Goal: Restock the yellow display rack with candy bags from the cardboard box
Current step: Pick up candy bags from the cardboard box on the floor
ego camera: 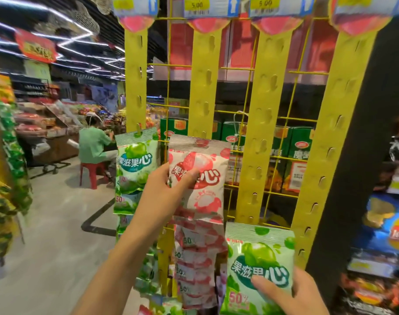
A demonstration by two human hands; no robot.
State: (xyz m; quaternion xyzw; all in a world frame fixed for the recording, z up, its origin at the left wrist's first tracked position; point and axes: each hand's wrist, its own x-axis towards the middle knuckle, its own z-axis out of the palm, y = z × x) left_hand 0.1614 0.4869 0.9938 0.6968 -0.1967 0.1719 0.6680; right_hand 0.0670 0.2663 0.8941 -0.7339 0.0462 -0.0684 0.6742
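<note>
Pink candy bag [205, 160] upright, long axis vertical, in left hand [169, 189]; green bag [259, 258] in right hand [293, 292].

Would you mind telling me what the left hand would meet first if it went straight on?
Likely the second yellow strip from the left: the left hand holds its pink candy bag just before it, though depth is unclear.

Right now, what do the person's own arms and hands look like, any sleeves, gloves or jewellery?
The bare left hand and bare right hand wear no gloves and no rings that show. The left forearm is uncovered along its visible length: no sleeve, watch or bracelet.
</note>
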